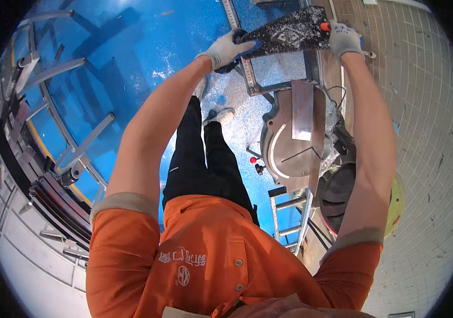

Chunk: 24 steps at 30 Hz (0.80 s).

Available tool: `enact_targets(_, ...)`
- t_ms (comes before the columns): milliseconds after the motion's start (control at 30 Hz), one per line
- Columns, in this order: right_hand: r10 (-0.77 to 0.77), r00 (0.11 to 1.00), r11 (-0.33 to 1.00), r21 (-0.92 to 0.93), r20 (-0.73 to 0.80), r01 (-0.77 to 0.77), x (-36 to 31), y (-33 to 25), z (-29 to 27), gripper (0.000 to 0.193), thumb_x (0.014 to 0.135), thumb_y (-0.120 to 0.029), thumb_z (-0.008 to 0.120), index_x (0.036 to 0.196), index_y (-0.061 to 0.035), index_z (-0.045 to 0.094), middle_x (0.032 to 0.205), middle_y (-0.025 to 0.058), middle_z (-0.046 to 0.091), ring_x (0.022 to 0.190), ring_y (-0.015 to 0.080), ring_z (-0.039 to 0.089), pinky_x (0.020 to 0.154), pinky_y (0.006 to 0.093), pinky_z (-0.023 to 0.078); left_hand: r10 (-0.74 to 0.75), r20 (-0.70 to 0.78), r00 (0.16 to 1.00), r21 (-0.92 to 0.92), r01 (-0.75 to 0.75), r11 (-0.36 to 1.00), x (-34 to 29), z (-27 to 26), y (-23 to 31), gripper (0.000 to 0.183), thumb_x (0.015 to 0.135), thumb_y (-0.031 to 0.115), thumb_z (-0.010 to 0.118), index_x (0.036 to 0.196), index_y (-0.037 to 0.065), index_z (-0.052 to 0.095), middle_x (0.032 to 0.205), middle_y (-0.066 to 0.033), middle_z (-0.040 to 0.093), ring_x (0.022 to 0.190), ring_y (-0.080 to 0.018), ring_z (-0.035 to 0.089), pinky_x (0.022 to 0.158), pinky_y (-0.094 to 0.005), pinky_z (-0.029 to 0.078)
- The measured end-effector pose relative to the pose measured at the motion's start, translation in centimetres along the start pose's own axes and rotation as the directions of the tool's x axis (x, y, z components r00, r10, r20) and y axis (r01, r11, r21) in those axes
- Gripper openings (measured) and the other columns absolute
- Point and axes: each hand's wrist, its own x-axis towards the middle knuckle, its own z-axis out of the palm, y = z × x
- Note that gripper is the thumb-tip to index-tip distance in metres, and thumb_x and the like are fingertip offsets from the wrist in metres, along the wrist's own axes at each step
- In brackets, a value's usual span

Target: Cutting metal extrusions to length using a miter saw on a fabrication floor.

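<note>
My left hand (230,49), in a white glove with dark blue on the palm side, grips the left end of a flat black piece (290,34) with a white printed emblem. Pale shavings are scattered over that piece. At its right end is my right hand (344,40), gloved in white, with its fingers curled round a red-orange part (325,26). Most of this part is hidden inside the hand, so I cannot make out its kind. Nearer to me, a grey metal strip (302,108) lies on the round saw table (286,146).
A ruler strip (247,71) runs along a metal frame under the black piece. Shavings cover parts of the blue floor (152,58). Metal racks (59,71) stand at the left. A tiled surface (422,132) rises on the right, beside the saw's dark round housing (337,193).
</note>
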Motion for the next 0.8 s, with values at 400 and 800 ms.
enact_targets(400, 0.04, 0.983, 0.999, -0.008, 0.178, -0.039, 2.3, 1.6, 2.2, 0.021, 0.084, -0.017, 0.052, 0.096, -0.014, 0.069, 0.1, 0.0084, 0.073, 0.093, 0.0317, 0.069, 0.083, 0.0416, 0.051, 0.116, -0.06, 0.991, 0.047, -0.113, 0.992, 0.8, 1.1, -1.1, 0.069, 0.087, 0.054, 0.064, 0.133, 0.004, 0.054, 0.115, -0.0128, 0.068, 0.096, -0.0243, 0.066, 0.084, -0.0334, 0.053)
enact_targets(800, 0.029, 0.984, 0.954, 0.289, 0.176, -0.08, -0.9, -1.4, -3.7, 0.025, 0.09, -0.026, 0.052, 0.1, -0.0091, 0.067, 0.1, 0.0108, 0.073, 0.091, 0.0336, 0.069, 0.078, 0.0416, 0.053, -0.417, 0.316, 0.852, -0.307, 0.508, 0.805, 5.3, 0.7, -7.0, 0.054, 0.087, 0.041, 0.067, 0.12, 0.0, 0.058, 0.106, -0.012, 0.065, 0.09, -0.0221, 0.059, 0.085, -0.0331, 0.049)
